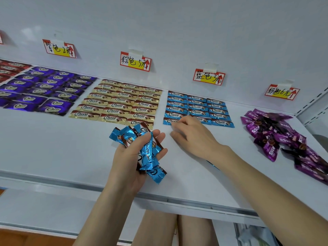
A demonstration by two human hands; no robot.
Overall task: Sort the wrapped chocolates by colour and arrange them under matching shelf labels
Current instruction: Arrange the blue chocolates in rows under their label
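Observation:
My left hand (131,157) holds a bunch of blue-wrapped chocolates (142,148) above the white shelf (53,142). Neat rows of blue chocolates (198,107) lie under the blue label (209,76). My right hand (191,134) reaches to the front row of that group, its curled fingers at the front-left blue chocolate (169,121); whether it pinches the wrapper is hidden. Gold-brown chocolates (119,102) lie in rows under the brown label (135,61), and purple ones (44,89) under the label (59,48) at left.
A loose heap of magenta-purple wrapped chocolates (284,137) lies at the right under another label (281,91). Red chocolates (10,68) show at the far left. The shelf's metal front edge (177,197) runs below my wrists, with a slotted upright (312,107) at right.

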